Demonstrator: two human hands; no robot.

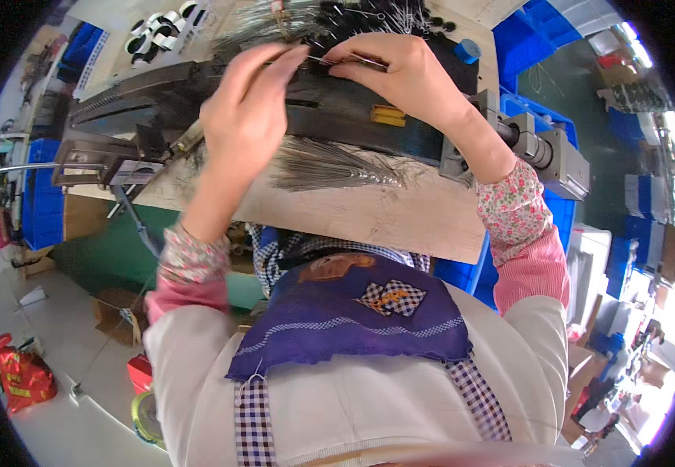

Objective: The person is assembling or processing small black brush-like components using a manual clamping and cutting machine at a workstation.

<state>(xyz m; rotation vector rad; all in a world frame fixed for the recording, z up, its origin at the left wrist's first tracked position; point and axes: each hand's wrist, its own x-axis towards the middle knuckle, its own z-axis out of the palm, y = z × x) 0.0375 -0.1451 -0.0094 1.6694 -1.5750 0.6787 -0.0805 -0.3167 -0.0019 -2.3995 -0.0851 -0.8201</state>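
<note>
My right hand (pixel 411 78) is closed in a pinch over the dark machine bed (pixel 330 117), gripping a thin metal wire (pixel 370 62). The wire's far part points left toward my other hand. My left hand (pixel 248 117) is a little smeared by motion. Its fingers are drawn together close to the wire's left end, and what they hold, if anything, cannot be made out. Just beyond both hands lie a pile of black bristle brushes with wire stems (pixel 376 19) and a loose bundle of thin wires (pixel 263 23).
Another wire bundle (pixel 337 167) lies on the wooden tabletop (pixel 431 214) nearer me. On the bed sits a yellow block (pixel 388 116), with a blue round piece (pixel 467 51) behind. A motor (pixel 559 159) sticks out at right. Black and white rolls (pixel 158 35) stand far left.
</note>
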